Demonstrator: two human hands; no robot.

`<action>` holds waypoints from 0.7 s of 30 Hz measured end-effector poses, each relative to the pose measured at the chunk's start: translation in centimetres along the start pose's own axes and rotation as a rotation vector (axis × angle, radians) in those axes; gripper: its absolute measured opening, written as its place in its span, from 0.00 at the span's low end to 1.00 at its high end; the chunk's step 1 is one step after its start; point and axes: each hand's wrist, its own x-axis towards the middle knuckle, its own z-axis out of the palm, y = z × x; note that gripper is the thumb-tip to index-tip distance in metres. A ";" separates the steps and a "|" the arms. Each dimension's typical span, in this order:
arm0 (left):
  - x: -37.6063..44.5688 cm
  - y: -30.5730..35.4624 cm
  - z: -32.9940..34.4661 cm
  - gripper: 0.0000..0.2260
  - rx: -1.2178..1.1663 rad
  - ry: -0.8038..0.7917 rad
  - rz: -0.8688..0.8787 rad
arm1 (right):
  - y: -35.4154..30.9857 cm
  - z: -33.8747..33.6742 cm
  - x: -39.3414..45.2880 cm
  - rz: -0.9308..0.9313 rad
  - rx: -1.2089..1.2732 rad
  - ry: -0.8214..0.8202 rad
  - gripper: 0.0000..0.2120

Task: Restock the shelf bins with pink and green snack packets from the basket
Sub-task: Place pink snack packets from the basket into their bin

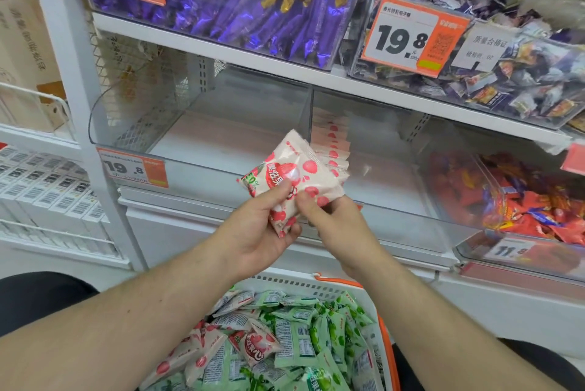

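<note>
A white plastic basket with orange trim (340, 287) is seen nearest, filled with green foil snack packets (294, 343) and a few pink ones (202, 356). Above it, a small stack of pink lychee-printed snack packets (294, 175) is held in front of the shelf: it is gripped by the left hand (256, 232), thumb curled over its face, and pinched at its lower right edge by the right hand (335, 222). Beyond, a clear plastic shelf bin (202, 112) is noted on the left; a row of pink packets (330, 143) is stood in the adjoining clear bin (380, 150) on the right.
</note>
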 end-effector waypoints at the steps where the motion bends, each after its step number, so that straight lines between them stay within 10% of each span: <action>1: 0.0 -0.1 -0.1 0.11 0.014 -0.009 0.002 | -0.5 0.1 0.1 -0.003 0.039 0.002 0.04; 17: 1.2 0.2 0.3 0.29 0.756 -0.087 0.300 | -2.5 -3.4 0.7 0.054 0.278 0.101 0.08; 21: 1.8 3.6 0.8 0.24 1.384 0.208 0.763 | -4.4 -8.5 1.5 -0.164 0.017 0.302 0.04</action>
